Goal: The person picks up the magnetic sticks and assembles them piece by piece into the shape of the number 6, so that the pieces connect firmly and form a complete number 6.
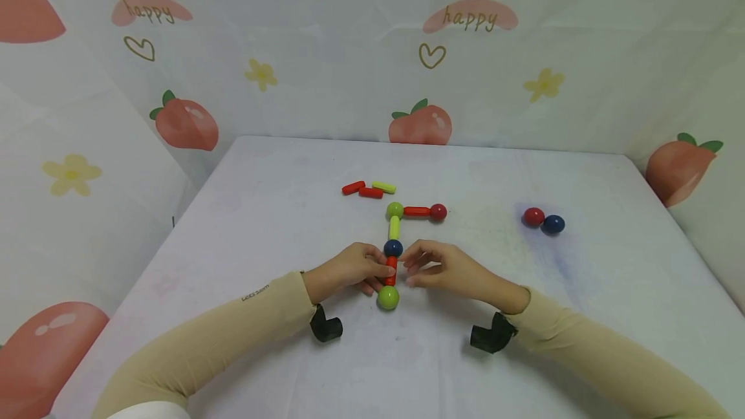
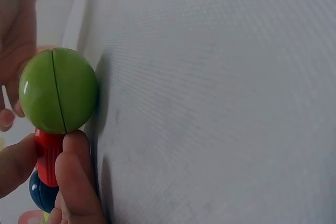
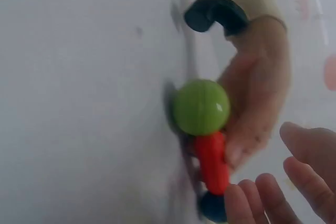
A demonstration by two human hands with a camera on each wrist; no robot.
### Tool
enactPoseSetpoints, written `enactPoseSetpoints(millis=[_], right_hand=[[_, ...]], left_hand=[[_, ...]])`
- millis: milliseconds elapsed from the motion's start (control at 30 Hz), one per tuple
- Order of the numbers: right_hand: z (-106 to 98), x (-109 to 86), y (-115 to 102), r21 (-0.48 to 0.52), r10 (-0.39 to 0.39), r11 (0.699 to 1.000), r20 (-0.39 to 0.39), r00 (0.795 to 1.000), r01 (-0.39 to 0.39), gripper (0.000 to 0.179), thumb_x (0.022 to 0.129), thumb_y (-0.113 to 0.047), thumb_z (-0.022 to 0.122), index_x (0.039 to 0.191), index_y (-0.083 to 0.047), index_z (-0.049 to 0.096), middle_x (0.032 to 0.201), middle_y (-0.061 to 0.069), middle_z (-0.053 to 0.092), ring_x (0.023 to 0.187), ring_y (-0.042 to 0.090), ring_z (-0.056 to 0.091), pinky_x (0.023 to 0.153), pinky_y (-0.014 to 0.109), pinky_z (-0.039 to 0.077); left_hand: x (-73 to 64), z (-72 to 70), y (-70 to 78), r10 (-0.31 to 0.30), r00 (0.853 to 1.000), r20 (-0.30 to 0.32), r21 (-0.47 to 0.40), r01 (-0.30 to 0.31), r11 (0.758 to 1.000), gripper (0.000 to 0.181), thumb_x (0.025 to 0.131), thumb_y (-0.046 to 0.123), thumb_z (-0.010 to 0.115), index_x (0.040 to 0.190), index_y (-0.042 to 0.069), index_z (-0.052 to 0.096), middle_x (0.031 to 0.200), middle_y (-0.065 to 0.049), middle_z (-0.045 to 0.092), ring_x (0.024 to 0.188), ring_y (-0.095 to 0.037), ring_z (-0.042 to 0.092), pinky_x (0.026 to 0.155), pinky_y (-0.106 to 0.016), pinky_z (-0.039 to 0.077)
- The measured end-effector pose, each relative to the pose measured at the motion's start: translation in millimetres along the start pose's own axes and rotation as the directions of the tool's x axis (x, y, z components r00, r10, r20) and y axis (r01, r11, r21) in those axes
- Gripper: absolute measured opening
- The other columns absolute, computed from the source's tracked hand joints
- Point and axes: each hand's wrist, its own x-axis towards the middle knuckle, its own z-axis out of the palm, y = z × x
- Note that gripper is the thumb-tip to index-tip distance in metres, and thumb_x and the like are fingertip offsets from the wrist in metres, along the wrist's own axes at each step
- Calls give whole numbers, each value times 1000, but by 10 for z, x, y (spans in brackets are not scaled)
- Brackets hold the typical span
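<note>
On the table lies a joined chain of rods and balls. From the near end it runs green ball point(image 1: 388, 298), red rod point(image 1: 391, 271), blue ball point(image 1: 393, 248), yellow-green rod point(image 1: 394, 227), second green ball point(image 1: 395, 211), then rightward a red rod point(image 1: 416, 211) and a red ball point(image 1: 438, 212). My left hand point(image 1: 354, 268) pinches the near red rod point(image 2: 48, 158) between thumb and fingers, just behind the green ball point(image 2: 59, 91). To the right of the blue ball, my right hand point(image 1: 445, 269) hovers with loosely bent fingers point(image 3: 270, 198) and holds nothing.
Behind the chain lie two loose red rods point(image 1: 370, 193) and a yellow-green rod point(image 1: 384, 187). A loose red ball point(image 1: 533, 216) and blue ball point(image 1: 553, 224) sit together at the right. A printed cloth point(image 1: 337, 50) hangs behind the white table point(image 1: 279, 186).
</note>
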Motion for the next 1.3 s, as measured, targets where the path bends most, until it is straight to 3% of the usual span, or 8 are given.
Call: enactPoseSetpoints(millis=[300, 533, 700, 1000, 1300], right_hand=[[-271, 21, -175, -19, -63, 998, -97, 993, 61, 42, 87, -10, 71, 126, -6, 55, 127, 18, 58, 117, 29, 59, 95, 41, 51], [-501, 133, -244, -72, -139, 989, -205, 969, 127, 45, 89, -12, 70, 131, -9, 53, 130, 13, 58, 119, 30, 58, 94, 39, 51], [-593, 276, -250, -91, -165, 985, -238, 957, 147, 46, 91, -12, 68, 133, -7, 51, 134, 13, 56, 121, 30, 57, 97, 42, 49], [-679, 623, -267, -135, -145, 985, -276, 950, 111, 48, 92, -17, 66, 136, -7, 48, 136, 12, 53, 124, 29, 54, 103, 46, 44], [-732, 991, -223, -125, -48, 992, -302, 952, 11, 47, 92, -20, 67, 136, -11, 49, 135, 14, 54, 124, 28, 55, 98, 43, 48]], left_hand=[[16, 6, -1, -18, 1000, -1, 2, 18, 1000, 23, 90, 19, 70, 105, 4, 61, 86, -7, 69, 62, -12, 62, 54, -20, 51], [33, 3, -8, -33, 999, -1, -12, 33, 999, 23, 90, 19, 70, 105, 4, 60, 86, -7, 69, 61, -12, 62, 53, -19, 51], [12, 7, 12, -38, 999, -4, -6, 38, 999, 23, 90, 18, 69, 105, 4, 60, 86, -7, 69, 62, -12, 62, 53, -19, 51], [14, 9, 6, -43, 999, -6, -2, 43, 999, 22, 90, 19, 70, 104, 4, 60, 85, -7, 69, 62, -13, 63, 53, -19, 51], [28, 4, -7, -20, 1000, 3, -8, 20, 1000, 22, 90, 17, 69, 105, 3, 60, 86, -7, 70, 62, -12, 63, 54, -20, 51]])
